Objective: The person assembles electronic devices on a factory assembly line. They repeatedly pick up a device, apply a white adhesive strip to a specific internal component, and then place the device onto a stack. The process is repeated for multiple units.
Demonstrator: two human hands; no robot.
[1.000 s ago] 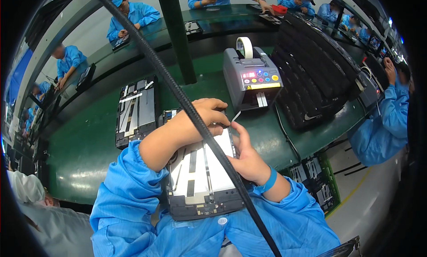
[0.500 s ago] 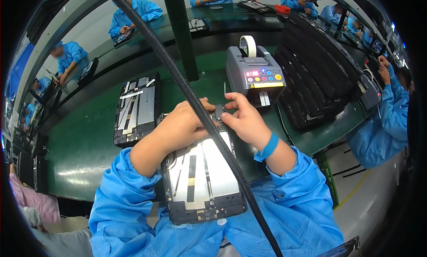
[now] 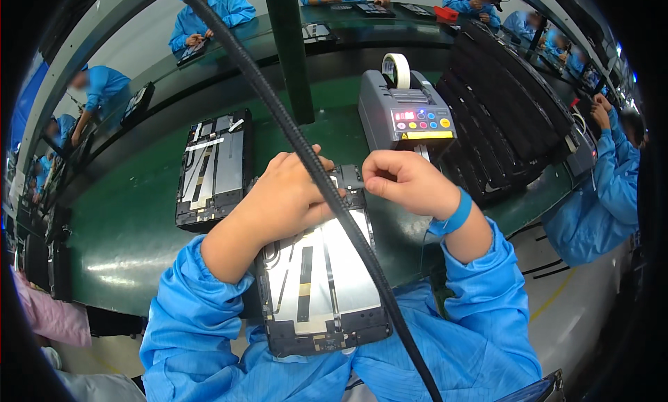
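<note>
An opened tablet point(image 3: 327, 270) with a silver inner plate and black ends lies in front of me, its near end over the table edge against my body. My left hand point(image 3: 289, 193) is bent over its far end, thumb and fingers holding it there; a dark cable hides part of the fingers. Beside the tablet's far right corner, my right hand point(image 3: 407, 183) has thumb and forefinger pinched together. Whatever is in that pinch, if anything, is too small to make out. Next to the right hand sits a small dark grey module point(image 3: 349, 176) on the tablet's far end.
A second opened tablet point(image 3: 216, 169) lies to the left on the green table point(image 3: 125, 242). Behind my right hand stands a grey tape dispenser point(image 3: 403, 110), with black trays point(image 3: 497, 110) stacked beside it. The braided cable point(image 3: 278, 117) crosses the view. Co-workers sit around.
My right hand has moved right and its fingers have closed into a pinch, away from the tablet's far end. The left hand stays nearly in place.
</note>
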